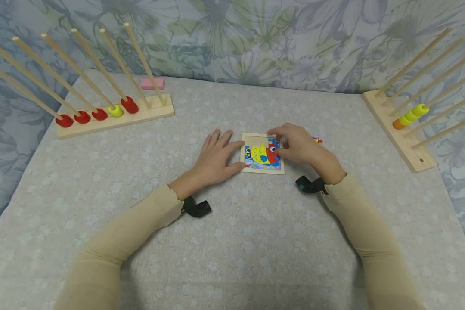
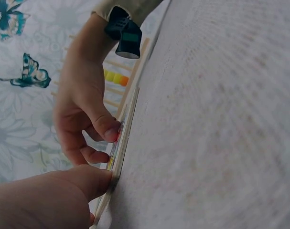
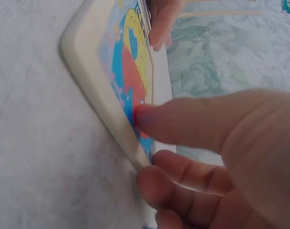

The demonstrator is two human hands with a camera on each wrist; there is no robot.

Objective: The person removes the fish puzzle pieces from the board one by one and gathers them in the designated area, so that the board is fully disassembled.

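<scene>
A small wooden tray puzzle (image 1: 261,171) with a yellow and red fish-like picture lies on the cloth. Bare wood shows at its upper left. My left hand (image 1: 214,160) lies with fingers spread, its thumb and index fingertip touching the tray's left edge. At the right side, my right hand (image 1: 300,144) bends over the puzzle. In the right wrist view its thumb (image 3: 168,119) presses the red and blue picture, while the curled fingers (image 3: 156,183) sit at the tray's upper right corner. That hand covers part of the picture.
Partly behind the right hand lies a small colourful piece (image 1: 317,140). A peg rack (image 1: 116,122) with red and yellow beads stands at the left, a second rack (image 1: 399,131) at the right. A pink block (image 1: 153,83) lies near the patterned backdrop (image 1: 255,43).
</scene>
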